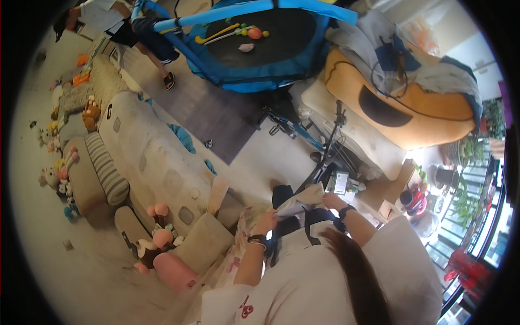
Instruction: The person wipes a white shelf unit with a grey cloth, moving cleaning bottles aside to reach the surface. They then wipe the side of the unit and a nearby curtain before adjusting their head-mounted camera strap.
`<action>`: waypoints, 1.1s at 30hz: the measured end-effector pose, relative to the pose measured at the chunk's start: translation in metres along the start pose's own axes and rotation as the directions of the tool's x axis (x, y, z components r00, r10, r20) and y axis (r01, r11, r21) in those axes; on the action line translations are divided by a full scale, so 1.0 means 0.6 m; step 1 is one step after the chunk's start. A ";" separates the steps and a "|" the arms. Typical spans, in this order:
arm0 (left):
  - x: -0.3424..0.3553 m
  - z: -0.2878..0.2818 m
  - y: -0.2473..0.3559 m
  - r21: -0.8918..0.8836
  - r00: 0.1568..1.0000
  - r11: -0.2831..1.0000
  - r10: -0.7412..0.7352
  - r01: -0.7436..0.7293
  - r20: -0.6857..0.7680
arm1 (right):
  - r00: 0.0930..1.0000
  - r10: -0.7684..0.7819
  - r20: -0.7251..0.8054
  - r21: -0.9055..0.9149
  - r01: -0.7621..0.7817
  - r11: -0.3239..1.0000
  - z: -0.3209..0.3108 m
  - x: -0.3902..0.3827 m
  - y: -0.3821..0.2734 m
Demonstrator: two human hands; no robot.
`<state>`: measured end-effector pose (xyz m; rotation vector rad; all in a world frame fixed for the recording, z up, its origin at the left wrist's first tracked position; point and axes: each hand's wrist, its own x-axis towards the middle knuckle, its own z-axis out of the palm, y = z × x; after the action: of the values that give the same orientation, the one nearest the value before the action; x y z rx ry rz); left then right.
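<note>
A pale cloth (301, 202) is in front of the person's body, between the two hands. The left hand (265, 221) has its grip pinching one end, the right hand (334, 202) the other. Beyond is a bicycle (306, 137); leftward, a sofa (154, 157).

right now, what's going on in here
The left hand and right hand hold a pale cloth stretched between them, each gripping one side of it. A bicycle is just beyond, and a cloth-covered sofa is off to the left. Farther back is a blue trampoline with small toys on its mat; another person is to its left.
</note>
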<state>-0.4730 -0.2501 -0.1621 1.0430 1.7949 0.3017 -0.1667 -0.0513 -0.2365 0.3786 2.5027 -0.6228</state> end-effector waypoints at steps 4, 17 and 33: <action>0.000 -0.084 -0.081 -0.030 0.983 0.983 -0.180 0.179 -0.042 | 0.978 0.204 -0.031 0.232 -0.192 0.954 -0.078 0.120 -0.070; 0.003 -0.311 -0.171 -0.136 0.802 0.988 -0.135 0.068 -0.582 | 0.875 0.205 -0.438 0.434 0.006 0.901 -0.384 0.318 -0.127; 0.238 -0.623 -0.025 0.180 0.964 0.982 0.098 -0.053 -0.247 | 0.837 0.450 -0.312 0.619 -0.180 0.764 -0.412 0.401 0.053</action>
<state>-0.8158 -0.0584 -0.0852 1.2427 2.0427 0.3446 -0.4569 0.1325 -0.1944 1.2917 2.5043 -1.2557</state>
